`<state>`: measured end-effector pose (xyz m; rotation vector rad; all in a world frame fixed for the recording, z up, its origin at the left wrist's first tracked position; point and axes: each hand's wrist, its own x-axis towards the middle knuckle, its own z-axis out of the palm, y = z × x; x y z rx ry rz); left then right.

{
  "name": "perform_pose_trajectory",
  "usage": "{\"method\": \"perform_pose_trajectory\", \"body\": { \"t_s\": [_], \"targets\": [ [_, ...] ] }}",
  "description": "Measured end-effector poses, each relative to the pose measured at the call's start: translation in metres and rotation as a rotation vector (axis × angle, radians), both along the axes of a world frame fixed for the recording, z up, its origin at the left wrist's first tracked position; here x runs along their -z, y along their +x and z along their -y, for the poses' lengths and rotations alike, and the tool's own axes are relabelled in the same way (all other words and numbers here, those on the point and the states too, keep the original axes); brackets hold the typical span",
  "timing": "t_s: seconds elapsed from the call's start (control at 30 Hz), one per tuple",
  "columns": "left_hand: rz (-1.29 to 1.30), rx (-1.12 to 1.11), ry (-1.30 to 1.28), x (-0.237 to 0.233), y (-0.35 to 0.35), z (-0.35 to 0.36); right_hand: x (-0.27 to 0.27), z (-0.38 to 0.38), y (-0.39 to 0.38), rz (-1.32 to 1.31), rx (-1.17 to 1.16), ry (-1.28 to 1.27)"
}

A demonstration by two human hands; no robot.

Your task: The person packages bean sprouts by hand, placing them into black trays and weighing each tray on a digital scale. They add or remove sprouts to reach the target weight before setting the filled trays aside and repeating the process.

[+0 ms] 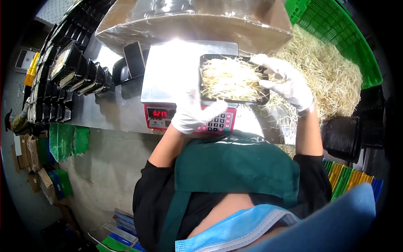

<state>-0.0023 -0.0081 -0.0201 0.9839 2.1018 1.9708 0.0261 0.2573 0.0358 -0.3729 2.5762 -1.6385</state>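
Note:
A black plastic tray (205, 99) full of pale bean sprouts (231, 79) overlaps the right part of a weighing scale's steel plate (161, 75). Below the plate, the red-framed keypad and display (160, 114) read about 0.235. My left hand (191, 112), in a white glove, is at the tray's near left corner, thumb stretched along the near edge and fingers washed out by glare. My right hand (287, 80), also gloved, has its fingers and thumb around the tray's right end. Beside it rises a large heap of loose sprouts (327, 75).
Stacked black trays (63, 71) line the left side, with a phone (134, 59) propped near them. A plastic-lined cardboard box (193, 25) stands behind the scale. A green crate (357, 46) backs the sprout heap; more black trays (342, 136) sit at right.

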Motion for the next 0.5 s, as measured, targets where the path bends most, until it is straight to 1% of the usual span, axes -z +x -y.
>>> {"method": "perform_pose_trajectory", "body": {
  "t_s": [0.03,0.07,0.1,0.13,0.17,0.2,0.23,0.27,0.33,0.37,0.4,0.47,0.5],
  "targets": [
    [-0.411,-0.207,-0.286,-0.01,0.002,-0.007,-0.001,-0.001,-0.003,-0.138,0.026,0.165],
    [-0.578,-0.208,-0.465,-0.01,0.001,-0.013,0.0,-0.002,-0.007,-0.278,0.054,0.328],
    [-0.65,-0.166,-0.454,-0.018,-0.007,-0.025,0.01,0.005,-0.012,-0.455,0.046,0.418],
    [-0.725,-0.123,-0.442,-0.026,-0.018,-0.037,0.016,0.014,-0.015,-0.366,-0.022,0.388],
    [-0.729,-0.123,-0.442,-0.022,-0.03,-0.044,0.031,0.011,-0.016,-0.482,-0.045,0.569],
    [-0.775,-0.05,-0.645,-0.015,-0.042,-0.05,0.036,0.013,-0.017,-0.597,-0.068,0.751],
    [-0.813,0.028,-0.85,-0.008,-0.047,-0.053,0.034,0.006,-0.017,-0.596,-0.087,0.809],
    [-0.817,0.033,-0.852,-0.001,-0.048,-0.053,0.022,0.002,-0.012,-0.596,-0.081,0.807],
    [-0.716,-0.002,-0.817,0.008,-0.051,-0.054,0.005,-0.011,0.001,-0.426,-0.071,0.822],
    [-0.717,0.008,-0.813,0.007,-0.052,-0.057,0.021,-0.014,0.001,-0.432,-0.027,0.582],
    [-0.687,0.053,-0.788,0.005,-0.053,-0.059,0.032,-0.017,0.002,-0.42,-0.019,0.583],
    [-0.631,0.129,-0.738,0.0,-0.053,-0.063,0.041,-0.019,0.003,0.015,0.035,0.458],
    [-0.666,0.091,-0.673,0.002,-0.054,-0.063,0.037,-0.017,0.004,-0.14,0.048,0.501]
  ]
}}
